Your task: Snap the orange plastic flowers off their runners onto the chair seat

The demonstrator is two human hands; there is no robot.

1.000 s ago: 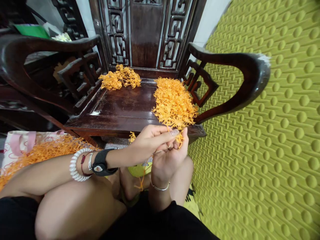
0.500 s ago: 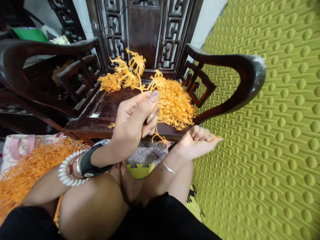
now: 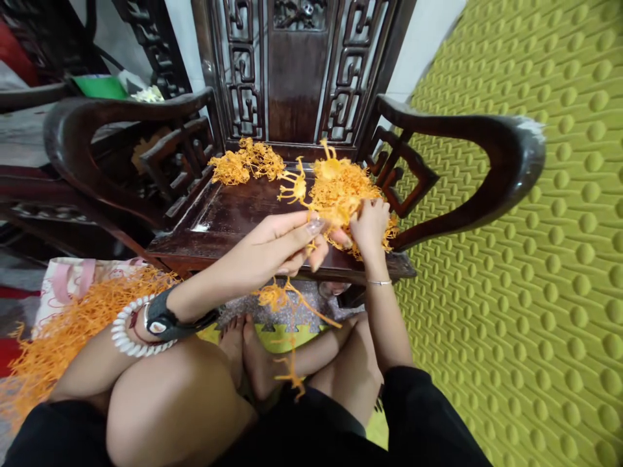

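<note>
My left hand [image 3: 287, 243] is closed in a pinch on an orange branched plastic piece [image 3: 293, 188] with curled, spidery ends, held over the front of a dark wooden chair seat [image 3: 233, 217]. My right hand [image 3: 370, 224] is beside it at the right, fingers curled against the large heap of similar orange pieces [image 3: 345, 181]. Its fingertips are hidden, so what it grips cannot be made out. Below my left hand hangs another orange strand [image 3: 275, 296]. Lower still, a loose orange sprig [image 3: 292, 376] shows blurred in front of my lap.
A smaller orange heap [image 3: 248, 162] lies at the seat's back left. Curved armrests [image 3: 516, 149] flank the seat. On the floor at left, a printed bag [image 3: 61, 285] stands by a big mass of orange strands [image 3: 92, 318]. A yellow-green bumpy mat [image 3: 511, 272] covers the right side.
My right hand has moved up from beside my knee to the large heap, near my left hand. My left hand has lowered and turned its piece. A loose sprig now shows over my lap.
</note>
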